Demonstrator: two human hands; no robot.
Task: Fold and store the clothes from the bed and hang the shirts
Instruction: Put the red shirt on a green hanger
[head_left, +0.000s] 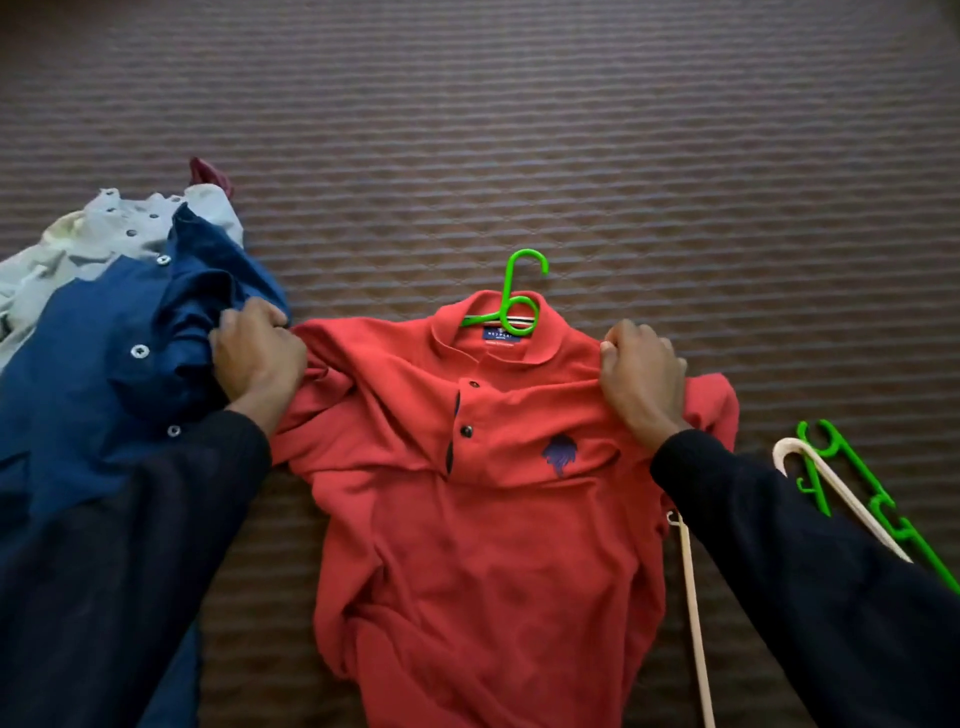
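Head view, brown quilted bedspread (571, 130), red polo (493, 519) spread flat

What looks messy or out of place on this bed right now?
The red polo shirt lies rumpled, with the green hanger poking from its collar. Both hands grip its shoulders. Blue and grey shirts lie heaped unfolded, left.

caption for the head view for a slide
Both hands grip the red polo's shoulders over a green hanger.
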